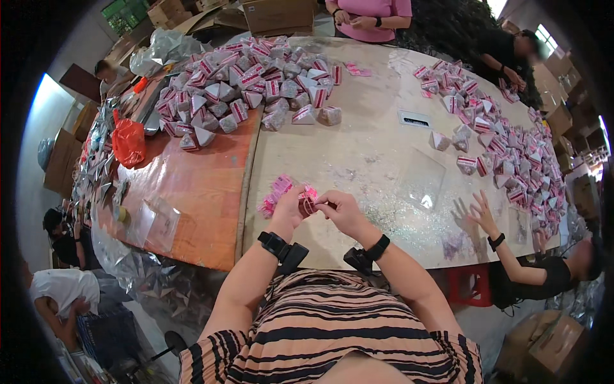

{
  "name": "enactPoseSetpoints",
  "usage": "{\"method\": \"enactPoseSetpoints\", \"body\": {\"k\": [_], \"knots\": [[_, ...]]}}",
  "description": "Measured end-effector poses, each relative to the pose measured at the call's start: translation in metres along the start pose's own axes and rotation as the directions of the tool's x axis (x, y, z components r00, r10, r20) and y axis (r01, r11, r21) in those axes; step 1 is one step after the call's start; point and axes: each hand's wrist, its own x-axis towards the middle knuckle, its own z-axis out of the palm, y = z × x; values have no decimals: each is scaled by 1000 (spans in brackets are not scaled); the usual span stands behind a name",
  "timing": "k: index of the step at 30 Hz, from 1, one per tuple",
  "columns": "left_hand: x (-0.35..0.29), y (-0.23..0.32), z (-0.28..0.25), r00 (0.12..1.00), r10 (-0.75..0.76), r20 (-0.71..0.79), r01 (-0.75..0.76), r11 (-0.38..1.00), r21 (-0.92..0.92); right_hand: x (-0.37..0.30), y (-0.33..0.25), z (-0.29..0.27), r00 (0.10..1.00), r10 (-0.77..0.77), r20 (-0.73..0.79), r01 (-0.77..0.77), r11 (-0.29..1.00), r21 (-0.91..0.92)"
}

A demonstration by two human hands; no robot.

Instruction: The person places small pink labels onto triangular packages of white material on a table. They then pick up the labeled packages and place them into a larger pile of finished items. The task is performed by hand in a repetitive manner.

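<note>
Low over the table in front of me, my left hand (pixel 291 209) is closed around a small pink-and-dark-red printed card (pixel 307 201). From the other side, my right hand (pixel 343 211) pinches at that card's edge with thumb and fingertips. Exactly how the card is folded, and whether a second piece lies in the fingers, is too small to tell. Several bright pink cards (pixel 280 187) lie loosely just beyond and left of my left hand, partly hidden by it. Each of my wrists wears a dark band with a small black box.
A heap of clear wedge-shaped packs (pixel 249 83) with pink labels stands at the far left; another pile (pixel 505 144) runs along the right. A clear plastic sheet (pixel 423 179) and glitter lie right of my hands. An orange bag (pixel 129 141) sits left. Co-workers surround the table; one hand (pixel 484 214) reaches in.
</note>
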Motion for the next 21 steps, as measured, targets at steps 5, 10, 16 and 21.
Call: {"method": "enactPoseSetpoints", "body": {"k": [5, 10, 16, 21], "knots": [[-10, 3, 13, 995, -97, -6, 97, 995, 29, 5, 23, 7, 980, 194, -39, -163, 903, 396], [-23, 6, 21, 996, -24, -83, 49, 948, 315, 7, 36, 4, 965, 250, -81, -170, 829, 532], [-29, -1, 9, 845, 465, 264, -508, 545, 667, 4, 37, 5, 957, 261, -126, -145, 808, 571], [-32, -2, 18, 788, 492, 370, -573, 366, 734, -4, 40, 0, 952, 259, -164, -129, 825, 550]]}}
